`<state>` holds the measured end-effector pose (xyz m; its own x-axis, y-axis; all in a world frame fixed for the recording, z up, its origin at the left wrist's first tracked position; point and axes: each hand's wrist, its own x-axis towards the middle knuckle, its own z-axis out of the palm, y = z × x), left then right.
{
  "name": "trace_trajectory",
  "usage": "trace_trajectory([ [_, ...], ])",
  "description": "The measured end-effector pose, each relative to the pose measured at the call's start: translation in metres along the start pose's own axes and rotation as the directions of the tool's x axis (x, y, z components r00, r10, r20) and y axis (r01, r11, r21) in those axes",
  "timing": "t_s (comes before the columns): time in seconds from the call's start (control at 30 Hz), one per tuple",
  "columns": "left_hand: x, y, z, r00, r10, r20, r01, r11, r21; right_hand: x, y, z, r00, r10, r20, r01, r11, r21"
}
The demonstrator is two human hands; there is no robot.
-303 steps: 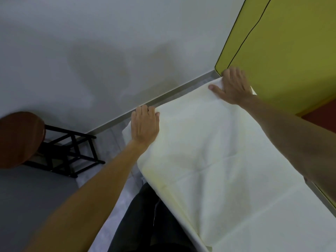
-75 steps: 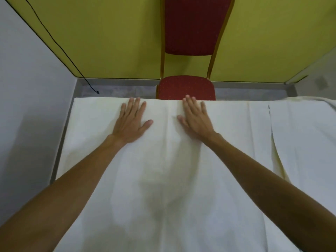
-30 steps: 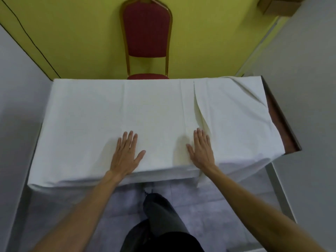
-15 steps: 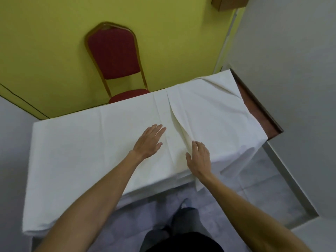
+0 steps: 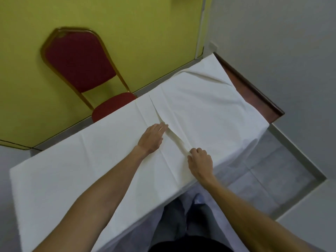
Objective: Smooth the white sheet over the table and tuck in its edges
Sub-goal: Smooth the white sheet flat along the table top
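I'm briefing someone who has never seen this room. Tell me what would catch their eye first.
First, the white sheet spread over the table, with a long raised fold running across its middle. The left hand lies flat beside that fold while the right hand pinches its near end. Behind the table, a red chair stands against the yellow wall, and bare brown table shows at the right end.

Red chair (image 5: 80, 59) with gold frame against yellow wall (image 5: 136, 24); grey tiled floor (image 5: 263, 170).
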<state>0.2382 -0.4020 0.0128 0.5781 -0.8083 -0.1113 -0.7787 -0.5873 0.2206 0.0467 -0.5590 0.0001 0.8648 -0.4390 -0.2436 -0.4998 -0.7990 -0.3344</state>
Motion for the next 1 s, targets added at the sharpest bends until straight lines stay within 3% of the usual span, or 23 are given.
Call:
trace_trajectory([
  [0.23,0.077,-0.058,-0.009,0.993,0.003,0.116,-0.017,0.992,0.124,0.010,0.004,-0.001,0.988,0.135,0.074,-0.139,0.989,0.051],
  [0.33,0.107,-0.076,-0.013,0.992,0.015,0.124,-0.026,0.996,0.086,0.009,0.008,-0.003,0.970,0.241,0.023,-0.242,0.963,0.120],
  [0.47,0.145,-0.097,-0.019,0.999,0.030,0.016,-0.031,0.998,0.046,0.013,0.013,-0.011,0.932,0.350,-0.093,-0.326,0.923,0.204],
  [0.6,0.182,-0.116,-0.022,0.994,0.109,-0.032,-0.103,0.984,0.147,0.025,0.020,-0.037,0.901,0.386,-0.198,-0.336,0.910,0.243],
  [0.77,0.228,-0.098,-0.040,0.968,0.230,-0.103,-0.211,0.963,0.168,0.044,0.037,-0.074,0.816,0.344,-0.464,-0.264,0.937,0.229],
  [1.0,0.278,-0.037,-0.072,0.908,0.284,-0.308,-0.278,0.958,0.067,0.067,0.094,-0.120,0.763,0.264,-0.590,-0.239,0.963,0.121],
])
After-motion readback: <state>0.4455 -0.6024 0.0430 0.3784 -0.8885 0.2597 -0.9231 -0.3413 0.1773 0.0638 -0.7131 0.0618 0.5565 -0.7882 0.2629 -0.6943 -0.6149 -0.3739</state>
